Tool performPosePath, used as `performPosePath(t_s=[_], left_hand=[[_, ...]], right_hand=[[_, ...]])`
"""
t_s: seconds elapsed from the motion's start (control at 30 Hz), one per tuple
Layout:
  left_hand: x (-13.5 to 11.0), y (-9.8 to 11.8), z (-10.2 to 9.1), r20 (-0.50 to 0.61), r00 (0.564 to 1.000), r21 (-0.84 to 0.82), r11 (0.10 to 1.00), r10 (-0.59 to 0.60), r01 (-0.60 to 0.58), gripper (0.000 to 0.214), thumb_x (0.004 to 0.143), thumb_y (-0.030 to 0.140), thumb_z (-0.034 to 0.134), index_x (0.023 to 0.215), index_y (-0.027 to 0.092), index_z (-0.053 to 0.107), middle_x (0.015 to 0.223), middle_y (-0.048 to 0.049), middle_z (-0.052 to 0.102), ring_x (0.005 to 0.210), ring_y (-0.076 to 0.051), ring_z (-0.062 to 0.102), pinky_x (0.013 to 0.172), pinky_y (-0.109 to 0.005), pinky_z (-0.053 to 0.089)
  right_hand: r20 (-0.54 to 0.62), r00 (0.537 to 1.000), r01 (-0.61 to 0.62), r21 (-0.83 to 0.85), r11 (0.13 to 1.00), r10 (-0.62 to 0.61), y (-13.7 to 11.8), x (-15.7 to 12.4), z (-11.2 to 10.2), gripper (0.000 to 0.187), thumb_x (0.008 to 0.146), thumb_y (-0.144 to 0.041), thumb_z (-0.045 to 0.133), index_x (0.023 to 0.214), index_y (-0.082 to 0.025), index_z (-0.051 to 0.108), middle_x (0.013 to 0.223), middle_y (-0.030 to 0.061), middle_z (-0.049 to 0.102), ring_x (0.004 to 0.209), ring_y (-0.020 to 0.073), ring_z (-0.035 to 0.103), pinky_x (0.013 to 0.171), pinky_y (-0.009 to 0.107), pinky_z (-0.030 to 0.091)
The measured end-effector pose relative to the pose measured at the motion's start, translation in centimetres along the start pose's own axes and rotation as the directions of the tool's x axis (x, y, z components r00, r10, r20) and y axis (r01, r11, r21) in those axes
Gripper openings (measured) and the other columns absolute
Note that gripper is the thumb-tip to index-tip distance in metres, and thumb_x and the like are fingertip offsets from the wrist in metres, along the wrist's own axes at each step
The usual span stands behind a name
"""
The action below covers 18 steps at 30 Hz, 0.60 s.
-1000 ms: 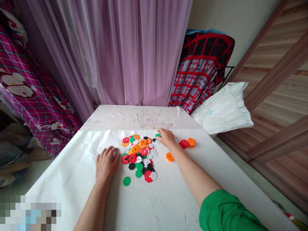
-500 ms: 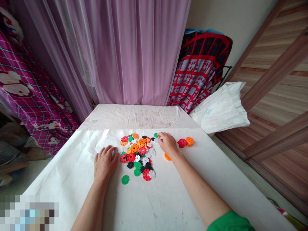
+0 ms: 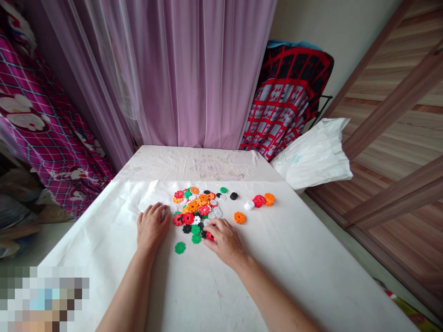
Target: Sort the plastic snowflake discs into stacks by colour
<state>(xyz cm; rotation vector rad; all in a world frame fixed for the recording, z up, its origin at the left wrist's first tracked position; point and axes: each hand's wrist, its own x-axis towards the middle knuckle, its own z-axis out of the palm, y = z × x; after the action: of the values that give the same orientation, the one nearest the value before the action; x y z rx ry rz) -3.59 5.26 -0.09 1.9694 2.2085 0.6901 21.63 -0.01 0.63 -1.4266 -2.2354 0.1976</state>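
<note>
A pile of flower-shaped plastic discs [image 3: 199,203] in orange, red, white, black and green lies on the white-covered table. My left hand [image 3: 152,226] rests palm down just left of the pile, fingers loosely spread, holding nothing. My right hand [image 3: 225,240] reaches over the pile's front right edge. Its thumb and fingers are apart around a red disc [image 3: 209,236], which they partly hide; black discs lie beside it. A single green disc [image 3: 180,248] lies in front of the pile, between my hands.
Right of the pile lie an orange disc [image 3: 239,217] and a row of white, red and orange [image 3: 269,199] discs. A black disc [image 3: 234,196] and a green disc [image 3: 223,190] lie behind. A white bag [image 3: 311,157] stands at the table's right edge; a purple curtain [image 3: 204,74] hangs behind.
My right hand has moved from the far right of the pile back toward me, to its front right edge. A white disc now shows beside the red ones. My left hand stays put.
</note>
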Motion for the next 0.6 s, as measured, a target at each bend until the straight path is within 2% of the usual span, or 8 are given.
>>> performPosePath(t_s=[0.17,0.33,0.47,0.6], left_hand=[[-0.1,0.2,0.0,-0.019,1.0,-0.007,1.0,-0.005,0.005,0.036,0.092,0.039,0.046,0.117,0.026,0.069,0.141,-0.0074,0.06,0.134,-0.03,0.047,0.113,-0.054,0.032],[-0.1,0.3,-0.1,-0.014,1.0,-0.014,1.0,-0.017,0.016,0.038,0.092,0.039,0.045,0.119,0.026,0.068,0.141,-0.007,0.059,0.135,-0.029,0.046,0.114,-0.053,0.03],[-0.2,0.6,-0.3,0.008,1.0,-0.011,0.999,-0.03,0.03,0.039,0.093,0.039,0.043,0.12,0.025,0.067,0.142,-0.006,0.059,0.136,-0.03,0.045,0.115,-0.053,0.029],[-0.3,0.7,-0.5,0.011,1.0,-0.017,0.999,-0.028,0.028,0.038,0.092,0.038,0.044,0.12,0.025,0.067,0.143,-0.0063,0.058,0.136,-0.03,0.045,0.115,-0.053,0.029]], right_hand=[[-0.037,0.998,-0.056,-0.07,0.996,0.054,2.0,1.3,0.4,0.021,0.087,-0.028,0.068,0.108,-0.024,0.068,0.106,0.0071,0.066,0.101,0.023,0.058,0.088,0.034,0.046],[-0.128,0.991,-0.053,-0.092,0.994,0.041,0.8,0.9,0.0,0.016,0.093,-0.025,0.059,0.106,-0.025,0.068,0.109,0.0062,0.068,0.102,0.0219,0.057,0.09,0.035,0.041],[-0.035,0.998,0.043,-0.057,0.997,-0.045,-1.0,1.1,0.4,0.012,0.089,-0.029,0.067,0.1,-0.026,0.068,0.106,0.0038,0.07,0.103,0.0212,0.057,0.087,0.034,0.04],[0.028,0.999,-0.019,-0.113,0.993,0.022,-2.4,2.0,1.1,0.02,0.082,-0.038,0.074,0.094,-0.024,0.067,0.098,0.005,0.07,0.099,0.0238,0.057,0.082,0.035,0.041]])
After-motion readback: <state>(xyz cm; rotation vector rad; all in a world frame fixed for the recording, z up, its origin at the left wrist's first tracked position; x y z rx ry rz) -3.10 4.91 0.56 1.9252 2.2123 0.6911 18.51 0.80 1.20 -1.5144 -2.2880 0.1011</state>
